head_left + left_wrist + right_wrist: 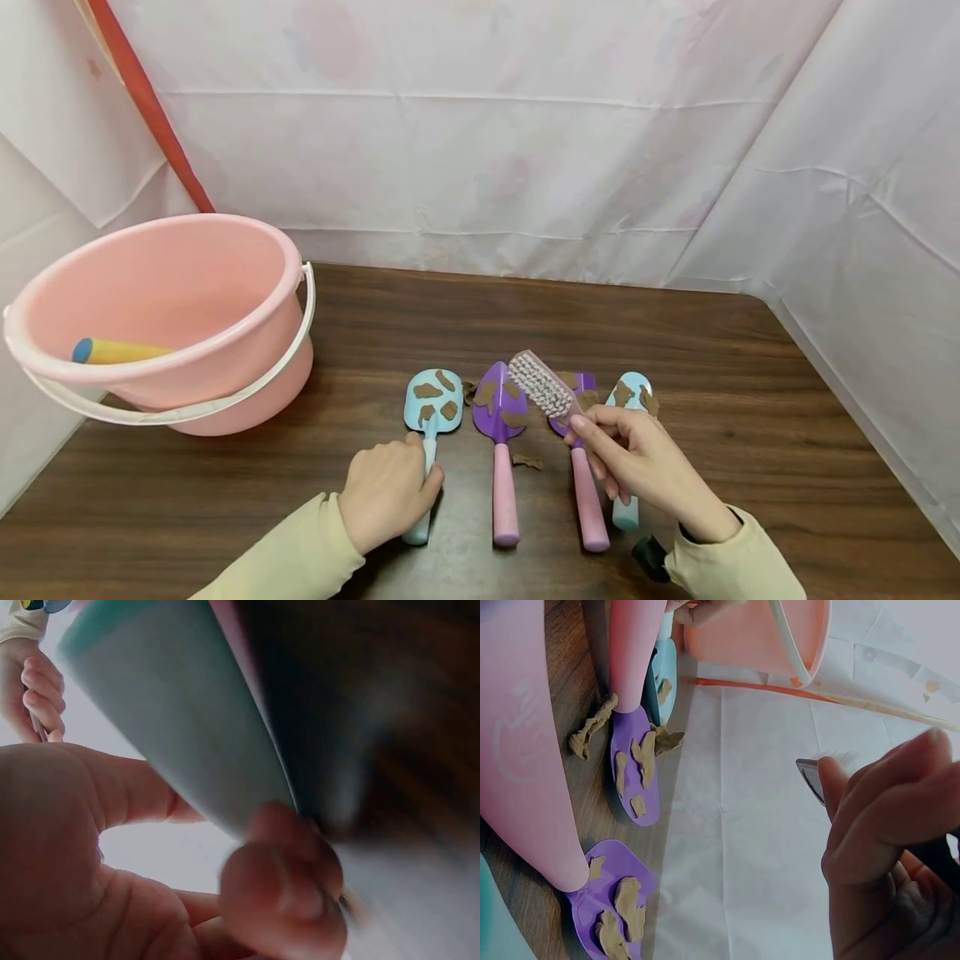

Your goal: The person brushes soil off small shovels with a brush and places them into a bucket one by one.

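Observation:
My left hand (392, 490) grips the pale handle of a light blue toy shovel (433, 398), whose blade lies face up with brown clay-like patches on it. In the left wrist view, fingers curl around that handle (176, 705). My right hand (637, 458) holds a small pink scrub brush (542, 385) by its handle, white bristles facing up, above the other tools. Beneath it, partly covered, lie a purple shovel with a pink handle (588, 500) and a light blue tool (626, 515). Between the hands rests a purple trowel (501, 407), also smeared with brown patches.
A pink bucket (255, 367) with a white bail handle stands on the left, a yellow rod with a blue end (123, 350) inside it. Loose brown scraps (527, 461) lie among the tools on the dark wooden table (750, 400). Pale curtains (487, 167) hang behind.

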`<state>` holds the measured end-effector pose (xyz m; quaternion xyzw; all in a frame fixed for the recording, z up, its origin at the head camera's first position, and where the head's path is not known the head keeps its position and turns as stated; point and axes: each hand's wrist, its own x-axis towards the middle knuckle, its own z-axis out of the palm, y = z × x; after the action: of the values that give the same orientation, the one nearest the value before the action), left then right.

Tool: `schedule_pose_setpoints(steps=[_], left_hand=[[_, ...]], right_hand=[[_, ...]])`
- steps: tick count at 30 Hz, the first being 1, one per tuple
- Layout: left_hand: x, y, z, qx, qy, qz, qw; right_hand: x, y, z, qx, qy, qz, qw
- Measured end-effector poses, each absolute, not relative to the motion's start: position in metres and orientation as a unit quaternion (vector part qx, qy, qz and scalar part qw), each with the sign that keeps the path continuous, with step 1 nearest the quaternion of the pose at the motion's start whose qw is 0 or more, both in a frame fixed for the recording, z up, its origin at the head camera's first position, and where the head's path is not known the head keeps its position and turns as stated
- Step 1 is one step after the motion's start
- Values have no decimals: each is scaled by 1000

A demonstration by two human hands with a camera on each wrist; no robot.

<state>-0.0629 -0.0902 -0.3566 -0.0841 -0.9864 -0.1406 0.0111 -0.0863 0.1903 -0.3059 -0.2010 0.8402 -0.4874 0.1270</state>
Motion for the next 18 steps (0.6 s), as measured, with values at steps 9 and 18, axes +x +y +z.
schedule_pose_setpoints(steps=[9, 18], left_hand=[[-68, -91, -356, -82, -987, -137, -9], [-68, -91, -355, -77, -985, -154, -20]], right_hand=[[-86, 191, -305, -198, 845, -481, 125], [-86, 190, -305, -194, 844, -483, 129]])
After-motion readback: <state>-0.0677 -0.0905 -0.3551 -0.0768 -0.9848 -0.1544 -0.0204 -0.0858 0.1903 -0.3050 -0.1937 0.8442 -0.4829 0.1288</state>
